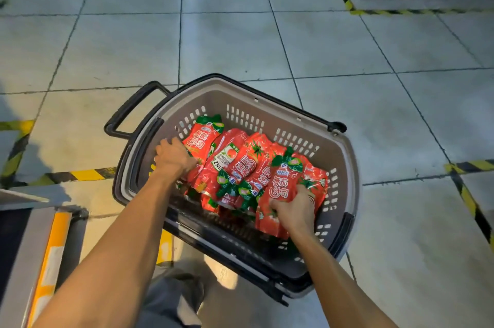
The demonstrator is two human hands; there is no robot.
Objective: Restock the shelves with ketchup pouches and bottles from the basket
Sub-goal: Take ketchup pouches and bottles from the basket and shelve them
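Head view, left hand (173, 158) grip and right hand (292, 208) grip each clutching ketchup pouches (240, 167) inside basket (344, 167)

One grey basket (267, 103) stands on the floor. Two hands reach in: left hand (173, 156), right hand (294, 207). Red ketchup pouches (240, 164): seven or so visible, overlapping; exact count uncertain.

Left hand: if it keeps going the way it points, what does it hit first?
Probably the ketchup pouch at the basket's far-left end: the left hand already touches its lower edge. Depth is unclear from a single view.
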